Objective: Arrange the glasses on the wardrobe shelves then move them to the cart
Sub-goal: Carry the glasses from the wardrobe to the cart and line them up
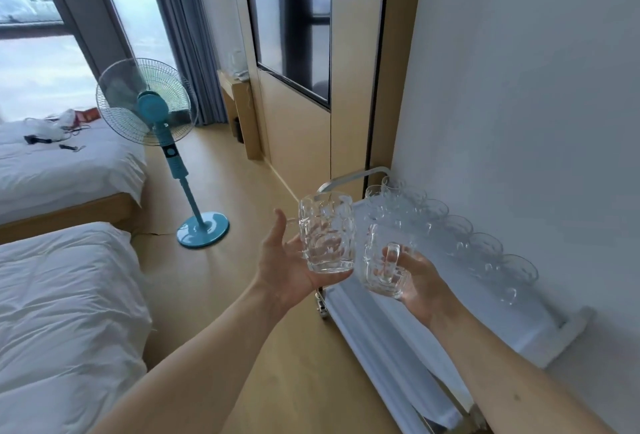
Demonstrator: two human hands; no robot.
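The person carries two glass mugs over the cart (349, 309). The left hand (287, 260) cups one mug (327, 234) from below with fingers barely curled, so it could tip off the palm. The right hand (412, 278) wraps around the other mug (382, 265). The two mugs sit almost touching and may clink or chip. A row of mugs (457, 229) already lines the cart's far side by the wall; a careless set-down could knock them.

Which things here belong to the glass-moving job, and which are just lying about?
Belong to the job:
left hand holding a glass mug
right hand holding a second mug
row of glasses
cart

Just lying about:
fan
beds
curtain
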